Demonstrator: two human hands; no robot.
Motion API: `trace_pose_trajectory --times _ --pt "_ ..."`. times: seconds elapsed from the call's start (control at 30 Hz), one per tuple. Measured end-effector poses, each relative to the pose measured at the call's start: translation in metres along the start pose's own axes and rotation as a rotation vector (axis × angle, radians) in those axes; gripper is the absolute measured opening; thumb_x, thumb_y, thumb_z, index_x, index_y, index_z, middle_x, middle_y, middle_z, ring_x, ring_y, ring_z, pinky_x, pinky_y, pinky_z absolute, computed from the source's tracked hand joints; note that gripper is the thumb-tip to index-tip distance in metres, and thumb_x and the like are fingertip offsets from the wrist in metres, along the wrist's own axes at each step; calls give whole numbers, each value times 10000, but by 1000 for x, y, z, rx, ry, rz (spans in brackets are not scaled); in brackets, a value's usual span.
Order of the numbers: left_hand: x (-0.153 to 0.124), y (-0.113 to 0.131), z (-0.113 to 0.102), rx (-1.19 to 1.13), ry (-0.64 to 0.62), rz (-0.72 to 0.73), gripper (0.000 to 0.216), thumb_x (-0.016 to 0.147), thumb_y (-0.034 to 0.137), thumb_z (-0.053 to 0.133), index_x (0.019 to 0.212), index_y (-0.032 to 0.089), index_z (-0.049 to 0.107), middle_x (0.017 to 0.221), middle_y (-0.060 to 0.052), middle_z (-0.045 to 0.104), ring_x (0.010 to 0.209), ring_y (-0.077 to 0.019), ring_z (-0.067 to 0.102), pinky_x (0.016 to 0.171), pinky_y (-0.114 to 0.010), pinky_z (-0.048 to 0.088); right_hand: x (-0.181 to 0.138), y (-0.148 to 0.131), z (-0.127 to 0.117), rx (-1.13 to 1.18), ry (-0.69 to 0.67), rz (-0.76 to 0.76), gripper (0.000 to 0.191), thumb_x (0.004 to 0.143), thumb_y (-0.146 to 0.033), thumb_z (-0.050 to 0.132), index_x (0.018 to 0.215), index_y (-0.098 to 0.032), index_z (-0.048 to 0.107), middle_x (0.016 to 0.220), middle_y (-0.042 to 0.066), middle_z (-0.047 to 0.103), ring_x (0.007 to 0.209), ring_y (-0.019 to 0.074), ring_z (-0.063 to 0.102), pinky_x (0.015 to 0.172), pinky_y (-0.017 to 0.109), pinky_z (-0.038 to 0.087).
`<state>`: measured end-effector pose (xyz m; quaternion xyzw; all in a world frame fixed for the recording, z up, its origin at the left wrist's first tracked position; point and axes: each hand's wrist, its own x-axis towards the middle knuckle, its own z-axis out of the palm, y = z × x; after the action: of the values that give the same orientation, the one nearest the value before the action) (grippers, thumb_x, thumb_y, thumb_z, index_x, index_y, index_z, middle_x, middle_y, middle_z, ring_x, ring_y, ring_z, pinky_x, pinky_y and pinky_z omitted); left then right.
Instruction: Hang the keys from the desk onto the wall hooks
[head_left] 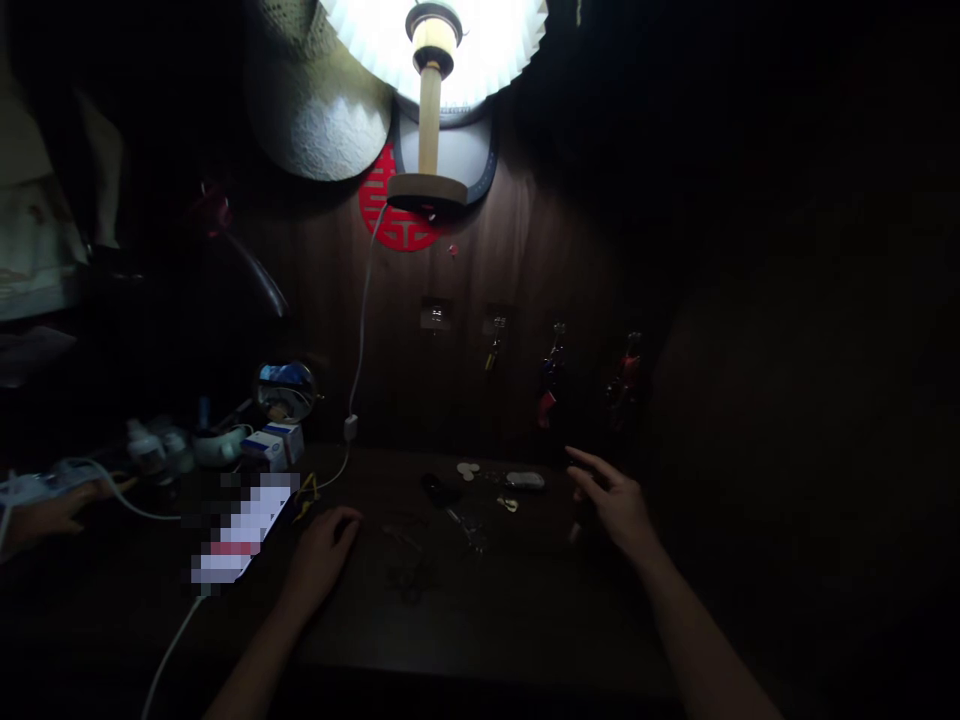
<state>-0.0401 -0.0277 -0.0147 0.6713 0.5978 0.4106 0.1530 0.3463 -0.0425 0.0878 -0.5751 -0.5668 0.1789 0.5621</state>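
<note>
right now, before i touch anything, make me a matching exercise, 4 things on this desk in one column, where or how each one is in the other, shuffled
Things:
1. left hand
2. right hand
3. pleated lampshade
4. round mirror

Places or states:
a. glowing white at the top of the view
b. raised above the desk, fingers stretched out
c. standing at the back left, by small boxes
d. resting on the desk

Pairs: 1-d, 2-b, 3-a, 4-c

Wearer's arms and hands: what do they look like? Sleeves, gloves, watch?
The left hand and right hand are bare, with no gloves. Both forearms are bare too, with no sleeve in view. No watch or bracelet shows, but the light is dim.
</note>
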Motion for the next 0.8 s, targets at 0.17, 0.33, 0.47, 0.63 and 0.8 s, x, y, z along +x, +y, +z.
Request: trace_pose_trajectory --times 0.17,0.33,0.47,0.63,0.8 --pt "0 4 -2 7 -11 -12 235 788 344 435 818 224 635 904 -34 687 910 -207 629 831 -347 475 -2 8 9 188 56 108 456 493 -550 749 681 -212 507 428 -61 507 415 114 480 452 227 363" --pt "-1 5 -3 4 7 -17 231 778 343 440 817 226 635 892 -33 687 901 -205 632 827 -341 476 0 20 12 278 108 180 403 519 -494 755 684 -198 537 433 -55 525 426 100 480 437 199 355" --pt "-1 5 -2 -8 7 -15 242 783 357 432 822 225 632 895 -34 685 902 -206 631 831 -340 474 0 24 9 399 155 251 305 534 -387 741 683 -189 562 466 -43 562 435 105 514 420 196 383" --pt "-2 6 -3 -16 -6 -25 259 789 375 429 838 224 634 905 -36 685 907 -209 632 835 -347 477 4 26 4 513 195 316 298 486 -262 760 729 -186 606 557 -16 649 527 140 623 466 208 481" --pt "-1 6 -3 -9 -2 -34 246 782 366 441 826 229 640 898 -33 691 900 -210 639 829 -345 488 15 30 -5 549 221 252 399 523 -276 794 877 -197 628 736 26 725 700 193 692 546 245 550"
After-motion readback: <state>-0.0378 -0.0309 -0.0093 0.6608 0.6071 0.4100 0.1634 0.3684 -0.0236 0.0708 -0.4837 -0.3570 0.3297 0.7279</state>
